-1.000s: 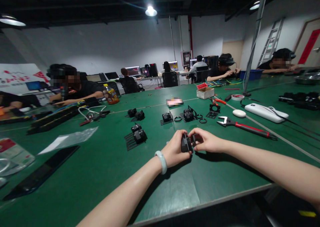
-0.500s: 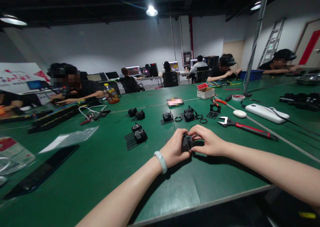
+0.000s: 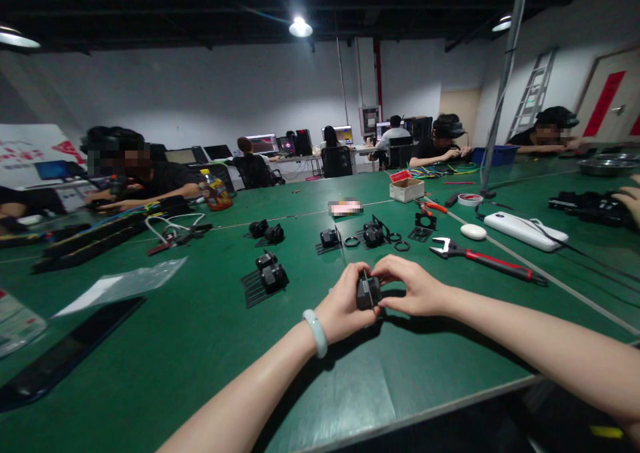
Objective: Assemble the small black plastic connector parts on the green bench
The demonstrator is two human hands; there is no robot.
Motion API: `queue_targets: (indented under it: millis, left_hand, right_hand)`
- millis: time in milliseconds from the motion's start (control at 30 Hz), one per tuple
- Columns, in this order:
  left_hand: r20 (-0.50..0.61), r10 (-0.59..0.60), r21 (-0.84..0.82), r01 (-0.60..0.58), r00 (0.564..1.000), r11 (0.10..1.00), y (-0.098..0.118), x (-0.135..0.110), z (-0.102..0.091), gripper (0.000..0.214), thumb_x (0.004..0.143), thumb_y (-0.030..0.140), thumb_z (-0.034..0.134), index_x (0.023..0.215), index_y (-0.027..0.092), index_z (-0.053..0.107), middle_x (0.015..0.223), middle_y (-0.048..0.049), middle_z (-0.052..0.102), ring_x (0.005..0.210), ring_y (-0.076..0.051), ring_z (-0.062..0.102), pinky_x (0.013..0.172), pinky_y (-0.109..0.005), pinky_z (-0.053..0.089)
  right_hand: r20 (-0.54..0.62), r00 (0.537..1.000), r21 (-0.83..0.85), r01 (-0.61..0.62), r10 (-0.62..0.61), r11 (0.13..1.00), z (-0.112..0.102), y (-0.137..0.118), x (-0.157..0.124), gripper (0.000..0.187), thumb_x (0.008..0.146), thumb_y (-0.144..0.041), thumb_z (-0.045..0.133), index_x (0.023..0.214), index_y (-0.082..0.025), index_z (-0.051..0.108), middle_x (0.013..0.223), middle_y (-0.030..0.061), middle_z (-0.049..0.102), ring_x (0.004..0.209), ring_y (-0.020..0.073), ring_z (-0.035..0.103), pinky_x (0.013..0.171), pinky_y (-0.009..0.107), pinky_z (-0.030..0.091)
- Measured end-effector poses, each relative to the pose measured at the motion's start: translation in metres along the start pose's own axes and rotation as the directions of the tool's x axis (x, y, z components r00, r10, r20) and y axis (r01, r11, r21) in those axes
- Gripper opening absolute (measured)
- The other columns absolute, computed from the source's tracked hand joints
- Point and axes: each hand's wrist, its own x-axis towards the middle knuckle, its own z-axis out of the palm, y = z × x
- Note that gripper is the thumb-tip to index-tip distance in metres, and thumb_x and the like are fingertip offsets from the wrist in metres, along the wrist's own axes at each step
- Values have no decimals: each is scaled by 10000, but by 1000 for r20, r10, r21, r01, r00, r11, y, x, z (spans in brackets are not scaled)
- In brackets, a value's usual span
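Green surface [image 3: 350,390] stretches out beneath a bright lamp [image 3: 301,26], and at the far left a person in dark clothes [image 3: 173,178] bends over it. On the near side, a black part [image 3: 366,298] sits between two bare hands, held over the surface with its thin plate edge-on. The left hand [image 3: 345,301], a pale bangle [image 3: 315,333] at its wrist, wraps thumb and fingers round one side, probably to stop the piece from turning. The right hand [image 3: 413,285] is half curled, thumb and fingertips gathered on the opposite end; whether a ring is pinched there I cannot tell. Just beyond lie similar assemblies [image 3: 373,235], loose rings [image 3: 352,246] and a bare bracket [image 3: 423,227], seemingly spread so each can be picked up easily. The wrench [image 3: 487,261] rests to the right, head toward the hands, handy without crowding them. Farther left, more black assemblies [image 3: 273,277] are grouped, perhaps so they don't mix with the loose pieces.
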Motion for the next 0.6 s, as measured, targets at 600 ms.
queue_targets:
  millis: [600]
  left_hand:
    - [45, -51, -70, 54, 998, 996, -11, 1, 6, 478, 571, 228, 567, 991, 152, 353, 876, -25, 446, 756, -148, 446, 649, -268, 395]
  right_hand:
    - [40, 996, -63, -78, 80, 995, -1, 5, -2, 385, 573, -154, 616, 933, -166, 482, 888, 36, 491, 795, 137, 503, 693, 277, 456]
